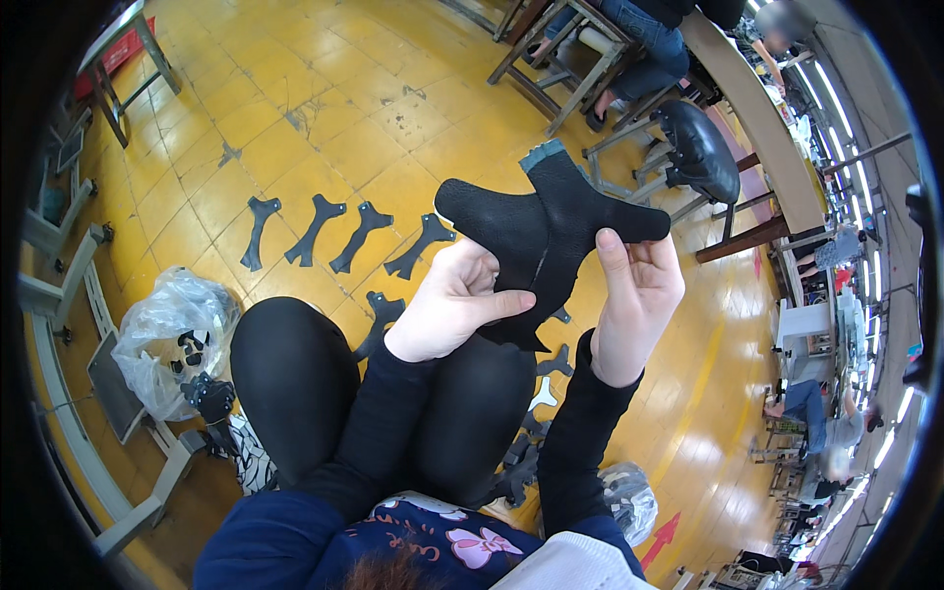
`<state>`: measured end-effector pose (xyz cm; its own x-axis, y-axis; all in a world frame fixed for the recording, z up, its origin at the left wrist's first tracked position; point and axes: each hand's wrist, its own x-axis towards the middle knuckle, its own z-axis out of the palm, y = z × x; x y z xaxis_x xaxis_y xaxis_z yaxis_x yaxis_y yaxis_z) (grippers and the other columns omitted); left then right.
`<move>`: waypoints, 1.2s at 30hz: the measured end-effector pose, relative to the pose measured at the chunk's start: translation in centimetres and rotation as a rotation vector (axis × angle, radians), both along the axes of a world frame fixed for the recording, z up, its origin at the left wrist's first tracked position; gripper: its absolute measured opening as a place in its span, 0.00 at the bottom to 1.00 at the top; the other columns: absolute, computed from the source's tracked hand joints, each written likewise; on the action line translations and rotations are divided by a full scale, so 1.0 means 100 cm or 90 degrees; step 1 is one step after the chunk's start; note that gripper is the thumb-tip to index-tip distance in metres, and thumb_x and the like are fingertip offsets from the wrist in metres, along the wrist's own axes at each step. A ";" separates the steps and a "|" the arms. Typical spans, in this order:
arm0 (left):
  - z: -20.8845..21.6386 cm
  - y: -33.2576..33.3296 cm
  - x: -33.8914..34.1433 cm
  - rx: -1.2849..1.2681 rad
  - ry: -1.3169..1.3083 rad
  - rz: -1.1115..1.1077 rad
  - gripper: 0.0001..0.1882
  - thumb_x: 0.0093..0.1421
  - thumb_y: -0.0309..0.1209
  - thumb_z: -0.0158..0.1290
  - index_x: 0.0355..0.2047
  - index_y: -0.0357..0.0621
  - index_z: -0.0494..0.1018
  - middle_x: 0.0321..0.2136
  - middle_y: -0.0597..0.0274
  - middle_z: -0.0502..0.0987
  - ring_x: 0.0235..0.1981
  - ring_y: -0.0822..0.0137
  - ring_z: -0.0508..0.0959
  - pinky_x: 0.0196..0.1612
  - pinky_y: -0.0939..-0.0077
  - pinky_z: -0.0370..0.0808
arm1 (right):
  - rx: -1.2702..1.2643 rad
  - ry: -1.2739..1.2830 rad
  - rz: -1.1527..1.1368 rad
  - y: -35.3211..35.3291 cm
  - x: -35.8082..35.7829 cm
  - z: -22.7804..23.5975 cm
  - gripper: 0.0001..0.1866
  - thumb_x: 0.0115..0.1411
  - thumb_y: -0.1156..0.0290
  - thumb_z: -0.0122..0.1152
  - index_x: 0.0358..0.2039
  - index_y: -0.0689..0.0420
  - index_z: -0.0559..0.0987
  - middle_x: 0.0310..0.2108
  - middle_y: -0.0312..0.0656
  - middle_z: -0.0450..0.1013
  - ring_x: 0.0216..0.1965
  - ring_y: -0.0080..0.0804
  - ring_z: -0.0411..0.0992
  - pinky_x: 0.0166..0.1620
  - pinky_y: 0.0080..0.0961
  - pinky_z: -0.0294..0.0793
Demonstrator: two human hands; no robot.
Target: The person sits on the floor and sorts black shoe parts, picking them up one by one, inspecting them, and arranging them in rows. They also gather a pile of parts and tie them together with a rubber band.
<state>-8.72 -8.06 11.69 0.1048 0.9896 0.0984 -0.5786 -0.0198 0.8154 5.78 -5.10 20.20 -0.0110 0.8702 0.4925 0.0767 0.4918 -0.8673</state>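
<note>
Raised above my knees is a black leather piece (580,211) with several arms, a seam or slit down its middle and a blue-green edge on its top tab. My left hand (454,300) grips its lower left part, thumb lying across the front and fingers behind. At the right arm of the piece, my right hand (639,290) pinches it between thumb and fingers. Beyond my left hand, a row of dark forked pieces (364,236) lies on the floor. One more dark forked piece (382,317) is partly hidden by my left forearm.
A clear plastic bag (162,339) with dark scraps stands at left beside a metal frame (157,501). More cut pieces (521,462) lie by my right forearm, near another plastic bag (629,501). Ahead are a black stool (698,147), a long table (757,108) and a seated person (639,49).
</note>
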 end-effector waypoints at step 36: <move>-0.046 0.054 -0.031 -0.141 -0.295 -0.116 0.05 0.67 0.25 0.37 0.38 0.34 0.60 0.34 0.62 0.66 0.21 0.76 0.58 0.26 0.86 0.62 | -0.709 0.537 -0.420 -0.269 0.161 -0.455 0.13 0.53 0.79 0.61 0.32 0.52 0.65 0.21 0.30 0.65 0.20 0.16 0.62 0.23 0.15 0.60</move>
